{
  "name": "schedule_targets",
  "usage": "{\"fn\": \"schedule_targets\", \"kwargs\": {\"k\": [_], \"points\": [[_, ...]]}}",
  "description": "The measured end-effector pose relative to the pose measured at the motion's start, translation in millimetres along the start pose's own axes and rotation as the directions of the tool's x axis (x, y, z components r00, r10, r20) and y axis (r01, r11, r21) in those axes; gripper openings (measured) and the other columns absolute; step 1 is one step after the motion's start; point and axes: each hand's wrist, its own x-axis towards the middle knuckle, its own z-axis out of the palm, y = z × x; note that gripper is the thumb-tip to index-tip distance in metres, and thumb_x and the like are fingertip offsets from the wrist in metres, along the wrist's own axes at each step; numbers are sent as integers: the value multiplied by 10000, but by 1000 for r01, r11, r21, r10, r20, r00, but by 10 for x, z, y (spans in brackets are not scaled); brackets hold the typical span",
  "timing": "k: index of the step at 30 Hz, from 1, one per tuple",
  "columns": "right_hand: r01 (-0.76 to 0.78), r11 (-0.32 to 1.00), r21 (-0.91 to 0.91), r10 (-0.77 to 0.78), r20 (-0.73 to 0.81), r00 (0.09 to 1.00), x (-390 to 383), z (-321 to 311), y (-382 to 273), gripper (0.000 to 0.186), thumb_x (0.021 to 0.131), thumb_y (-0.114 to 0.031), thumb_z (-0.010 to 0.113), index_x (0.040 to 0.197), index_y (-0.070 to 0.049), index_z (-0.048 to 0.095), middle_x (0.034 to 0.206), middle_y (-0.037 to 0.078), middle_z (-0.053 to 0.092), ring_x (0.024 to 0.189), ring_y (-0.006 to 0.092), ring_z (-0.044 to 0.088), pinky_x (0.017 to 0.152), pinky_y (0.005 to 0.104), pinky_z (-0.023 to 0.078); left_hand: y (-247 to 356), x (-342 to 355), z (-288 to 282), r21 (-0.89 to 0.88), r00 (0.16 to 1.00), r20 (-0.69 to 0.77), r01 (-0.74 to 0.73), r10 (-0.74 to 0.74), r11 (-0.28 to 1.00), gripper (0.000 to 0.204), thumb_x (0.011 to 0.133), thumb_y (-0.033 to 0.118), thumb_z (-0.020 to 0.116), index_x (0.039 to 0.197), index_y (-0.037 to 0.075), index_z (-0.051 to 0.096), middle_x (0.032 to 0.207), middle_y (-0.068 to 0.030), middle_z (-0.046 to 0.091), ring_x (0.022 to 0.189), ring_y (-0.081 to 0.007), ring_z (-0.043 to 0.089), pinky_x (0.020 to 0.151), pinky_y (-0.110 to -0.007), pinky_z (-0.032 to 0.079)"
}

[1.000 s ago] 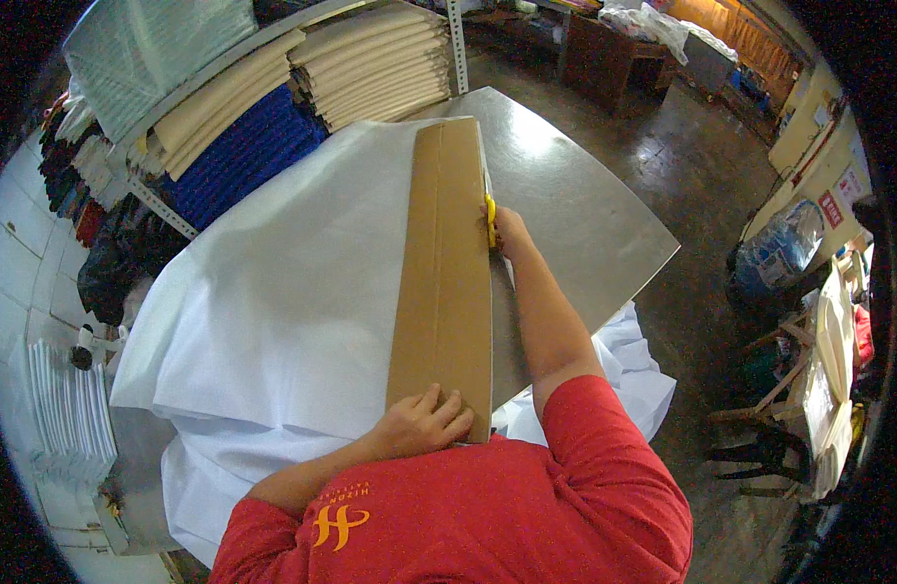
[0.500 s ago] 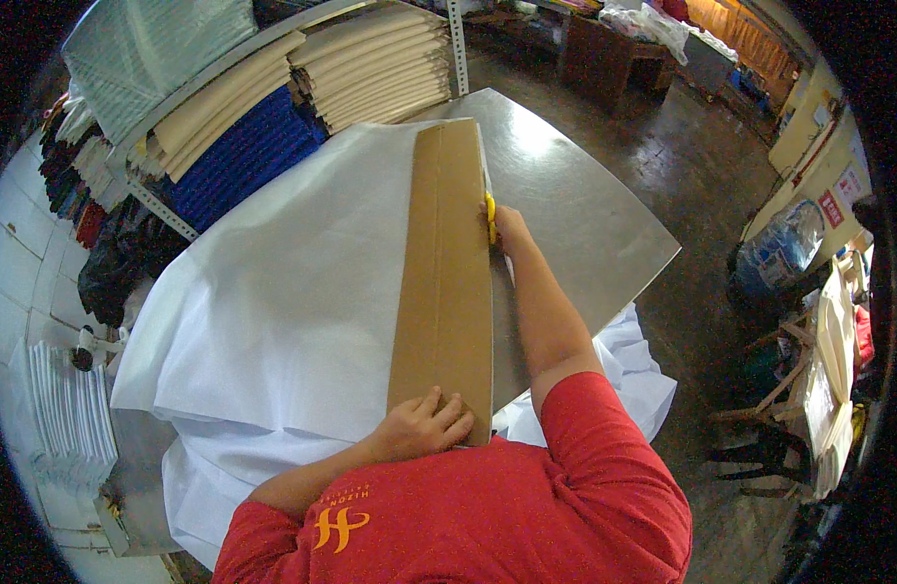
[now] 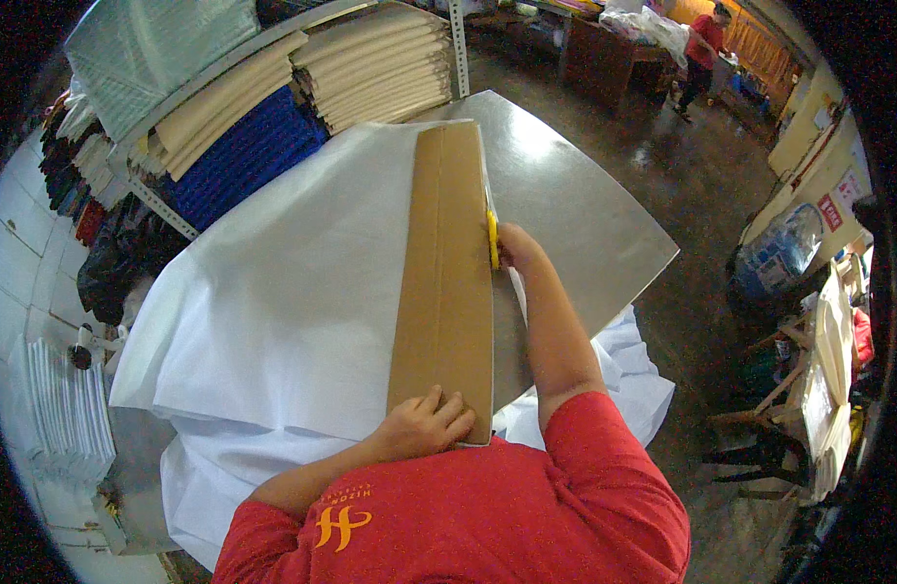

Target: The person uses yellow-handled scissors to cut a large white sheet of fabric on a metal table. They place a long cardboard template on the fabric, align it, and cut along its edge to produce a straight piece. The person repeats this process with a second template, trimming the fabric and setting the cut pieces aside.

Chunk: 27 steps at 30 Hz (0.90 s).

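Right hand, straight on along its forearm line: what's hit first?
Past the yellow handle it holds, the right hand would probably meet the right edge of the cardboard first; exact height is unclear.

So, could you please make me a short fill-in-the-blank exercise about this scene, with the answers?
1. The left hand rests on the cardboard strip's ____ end, not its far end.
2. The right hand holds a tool whose handle is coloured ____.
3. Below the cream fabric, the folded stack is ____.

Missing words: near; yellow; blue.
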Motion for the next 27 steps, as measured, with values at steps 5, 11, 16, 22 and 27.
{"fn": "schedule_targets", "kwargs": {"k": [5,11,16,22,27], "points": [[164,920,-357,-215,-110,970,-788,72,384,587,793,-338,704,1211,8,482,844,111,623,676,158,580,568,297,453,26,66,-99,-238,974,208,145,-95,960,417,781,392,622,1076,102,573,1102,-142,579,987,-336,598,750,-375,535],[260,783,-565,-451,-228,863,-1568,-22,771,625,820,-256,700,1303,-8,391,870,143,631,717,156,592,616,290,470,-255,38,122,-282,765,261,644,-589,711,717,779,466,674,1279,13,432,1227,-249,484,1133,-419,477,956,-476,411],[156,851,-501,-240,-107,965,-2201,102,998,601,829,-260,689,1296,-18,399,870,140,643,711,163,602,627,280,472,-592,-68,539,-293,530,345,845,-775,447,847,759,461,705,1346,-14,323,1302,-261,431,1190,-416,434,973,-471,402],[236,769,-594,-365,-105,925,-2415,372,1312,559,849,-242,663,1291,-16,406,868,120,645,743,166,622,657,286,490,-672,-45,608,-387,454,328,864,-828,321,812,742,317,760,1340,-30,334,1162,-239,551,1074,-355,551,915,-414,457],[237,857,-457,-344,-166,924,-2382,239,1362,573,833,-295,661,1281,-34,417,967,248,639,880,378,641,753,419,496,-862,-37,316,-773,373,485,606,-791,-189,628,775,181,738,1277,-39,432,1102,-160,602,992,-238,589,856,-356,479]]}}
